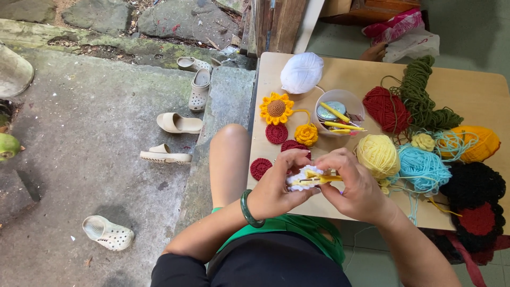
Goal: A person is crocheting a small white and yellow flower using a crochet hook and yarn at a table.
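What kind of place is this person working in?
Probably a home craft spot at a doorway, partly outdoors. A low pale wooden table carries coloured yarn balls and a crocheted sunflower, and beige rubber clogs lie on the worn concrete ground beside it.

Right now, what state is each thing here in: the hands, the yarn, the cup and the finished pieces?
Left hand: closed around the white and yellow crochet piece.
Right hand: pinching a yellow hook at the piece.
White yarn ball: wound, untouched.
Pale yellow yarn ball: wound, strand trailing.
Green yarn: loose skein.
Cup: upright, holding tools.
Sunflower: finished, lying flat.
Red rounds: flat on the table.
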